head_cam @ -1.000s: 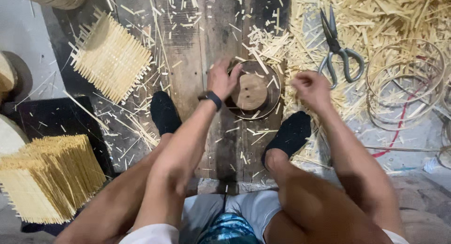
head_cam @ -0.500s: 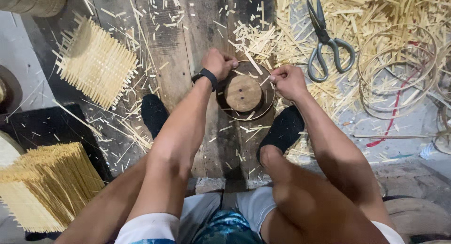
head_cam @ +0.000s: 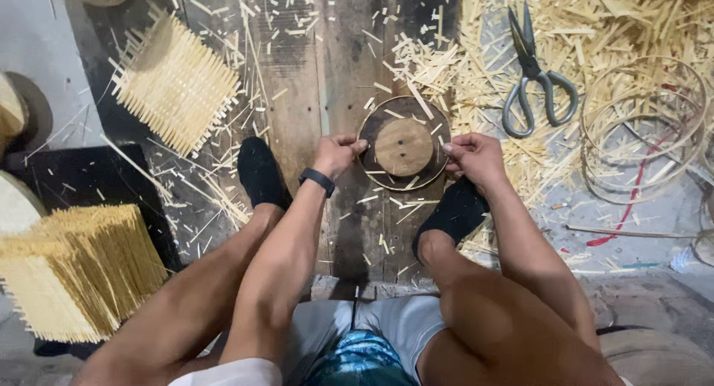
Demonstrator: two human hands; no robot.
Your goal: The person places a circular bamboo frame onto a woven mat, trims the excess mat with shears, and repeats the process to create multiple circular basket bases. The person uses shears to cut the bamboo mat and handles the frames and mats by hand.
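Observation:
A thin bamboo hoop [head_cam: 401, 185] lies on the dark wooden board around a round wooden disc [head_cam: 403, 146] with a small centre hole. My left hand [head_cam: 336, 154], with a black wrist band, pinches the hoop's left edge. My right hand [head_cam: 474, 159] pinches its right edge. Both hands sit just above my black-socked feet, which rest on the board either side of the disc.
Grey-handled scissors [head_cam: 532, 77] lie upper right among bamboo offcuts. Several coiled bamboo rings [head_cam: 643, 129] lie at the right. A woven square mat [head_cam: 175, 81] lies upper left, and a bundle of bamboo sticks [head_cam: 78, 274] stands lower left.
My hands have moved apart from the disc's top to the hoop's left and right edges. The camera has shifted, so the disc sits nearer the centre of view.

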